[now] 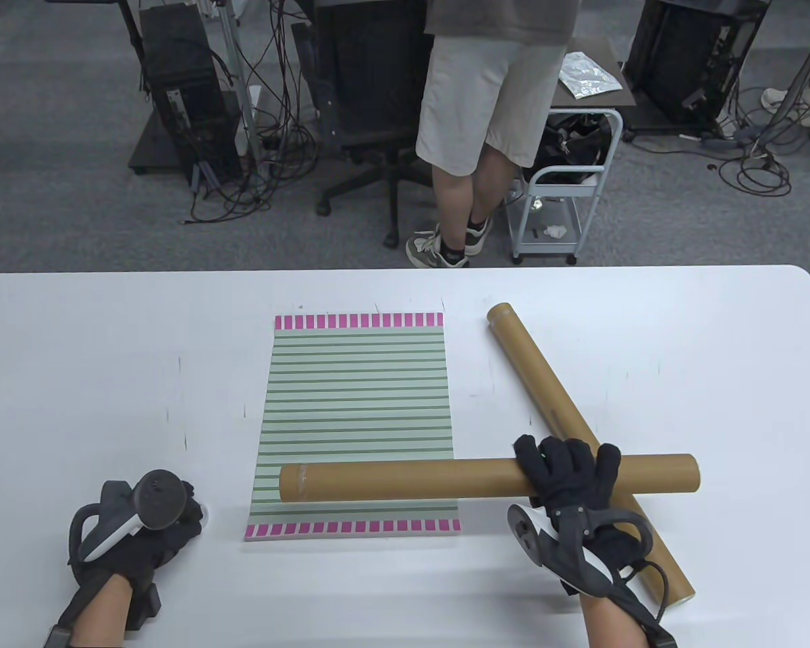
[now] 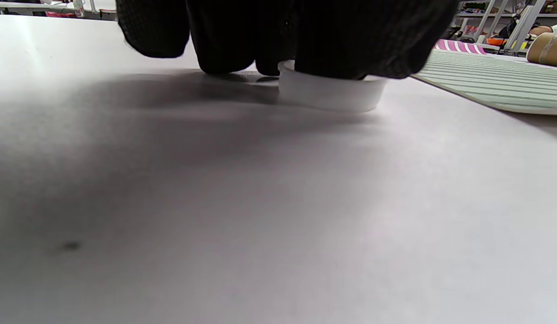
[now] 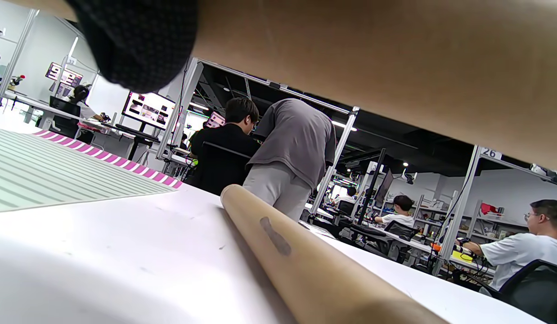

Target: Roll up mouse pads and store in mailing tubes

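Observation:
A green striped mouse pad (image 1: 358, 398) with pink end bands lies flat on the white table (image 1: 74, 351). My right hand (image 1: 567, 472) grips a brown mailing tube (image 1: 405, 480) held crosswise above the pad's near end; in the right wrist view the tube (image 3: 395, 58) fills the top. A second tube (image 1: 533, 371) lies diagonally on the table beneath it, also seen in the right wrist view (image 3: 305, 270). My left hand (image 1: 175, 516) rests on a white round cap (image 2: 328, 92) on the table, left of the pad (image 2: 499, 81).
The table's far edge runs across the middle of the table view. Beyond it a person in shorts (image 1: 486, 121) stands beside an office chair (image 1: 371, 88) and a small cart (image 1: 560, 202).

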Tool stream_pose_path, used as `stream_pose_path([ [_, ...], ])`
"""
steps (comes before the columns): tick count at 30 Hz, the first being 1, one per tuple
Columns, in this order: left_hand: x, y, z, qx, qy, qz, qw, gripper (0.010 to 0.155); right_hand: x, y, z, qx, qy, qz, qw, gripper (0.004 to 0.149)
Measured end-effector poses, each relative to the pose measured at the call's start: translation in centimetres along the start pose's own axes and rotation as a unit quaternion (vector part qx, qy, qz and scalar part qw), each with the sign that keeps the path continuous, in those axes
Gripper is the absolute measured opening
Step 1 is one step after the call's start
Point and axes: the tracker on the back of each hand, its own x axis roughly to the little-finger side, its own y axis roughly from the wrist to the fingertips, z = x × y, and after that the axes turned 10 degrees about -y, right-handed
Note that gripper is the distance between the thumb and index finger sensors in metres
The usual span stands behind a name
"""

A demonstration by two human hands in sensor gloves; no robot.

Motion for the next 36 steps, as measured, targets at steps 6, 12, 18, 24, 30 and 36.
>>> stream_pose_path([
  [6,0.4,-0.4,-0.8,-0.02,-0.03,0.009,0.999,0.047,-0.1,0.0,0.1,0.0,0.001,0.005,1.0,0.077],
  [12,-0.1,-1.2,-1.4,-0.056,-0.064,0.032,0.996,0.082,-0.4,0.3,0.4,-0.018,0.014,0.004,1.0,0.077],
  [18,-2.4,-1.7,-0.9,-0.075,0.0,0.067,0.995,0.085,1.9,2.8,0.9,-0.07,0.031,-0.025,0.997,0.086],
  [24,-4.4,-2.0,-0.3,-0.08,0.052,0.091,0.991,0.083,8.9,4.6,-1.8,-0.18,0.048,-0.126,0.974,0.086],
  [30,-5.1,-1.9,-0.1,-0.053,0.063,0.094,0.992,0.085,13.3,4.9,-6.5,-0.325,0.044,-0.202,0.923,0.084],
  [36,-5.5,-2.0,0.2,-0.046,0.087,0.097,0.99,0.084,15.2,5.1,-10.8,-0.423,0.051,-0.22,0.877,0.085],
])
